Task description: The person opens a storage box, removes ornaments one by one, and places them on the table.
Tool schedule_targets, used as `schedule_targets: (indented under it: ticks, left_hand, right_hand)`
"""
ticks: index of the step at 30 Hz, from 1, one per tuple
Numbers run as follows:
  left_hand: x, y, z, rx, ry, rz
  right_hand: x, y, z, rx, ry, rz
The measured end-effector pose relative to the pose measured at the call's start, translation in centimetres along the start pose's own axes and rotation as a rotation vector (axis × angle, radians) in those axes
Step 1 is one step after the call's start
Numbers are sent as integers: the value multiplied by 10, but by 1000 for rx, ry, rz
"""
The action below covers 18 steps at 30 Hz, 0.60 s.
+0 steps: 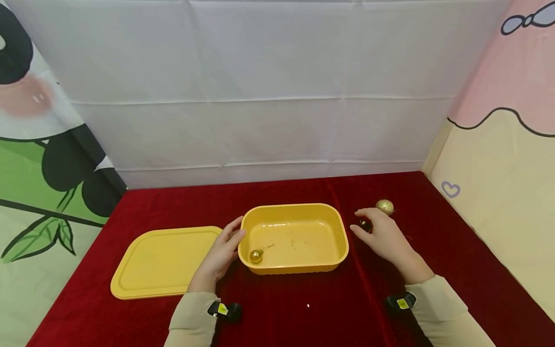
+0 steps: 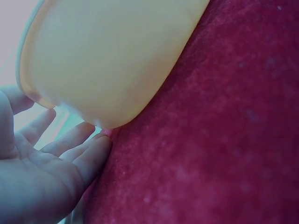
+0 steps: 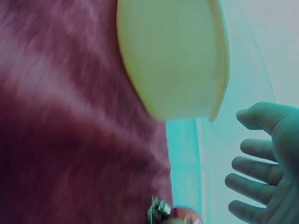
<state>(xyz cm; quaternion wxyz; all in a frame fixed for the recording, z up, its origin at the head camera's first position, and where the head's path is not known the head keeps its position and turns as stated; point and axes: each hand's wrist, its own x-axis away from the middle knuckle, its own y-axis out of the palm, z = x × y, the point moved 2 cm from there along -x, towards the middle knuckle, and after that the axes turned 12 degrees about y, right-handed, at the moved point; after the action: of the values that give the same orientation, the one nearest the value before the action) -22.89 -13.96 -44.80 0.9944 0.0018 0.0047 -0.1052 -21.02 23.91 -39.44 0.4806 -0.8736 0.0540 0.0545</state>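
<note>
A yellow plastic box [image 1: 295, 262] stands without its lid on the red cloth. Inside it, at the near left corner, lies a shiny gold bauble [image 1: 256, 256] with a thin hanging loop. My left hand [image 1: 222, 253] rests at the box's left end, its fingers lightly bent along the outer wall [image 2: 107, 60]. To the right of the box, my right hand [image 1: 383, 236] hovers with extended fingers and nothing in its grasp. Partly hidden behind those fingers is a dark gold bauble [image 1: 365, 224]. Just beyond the hand sits a glittery gold bauble [image 1: 385, 207].
A flat yellow lid [image 1: 165, 262] lies left of the box, close to my left wrist. The red cloth [image 1: 295, 323] covers the table and wrinkles to the right of the box. White fabric [image 1: 269, 96] hangs behind, with printed panels at both sides.
</note>
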Motion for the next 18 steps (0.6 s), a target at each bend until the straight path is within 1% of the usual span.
schedule_targets:
  ticks: [3,11,18]
  left_hand:
    - [-1,0,0,1,-4,6]
    - [-2,3,0,-2,20,-15]
    - [-1,0,0,5,-2,-5]
  right_hand:
    - [-1,3,-12,-14,-33,-10]
    - [1,9,-46,-40,-123,-38]
    - [2,24,-68,-47,-170,-112]
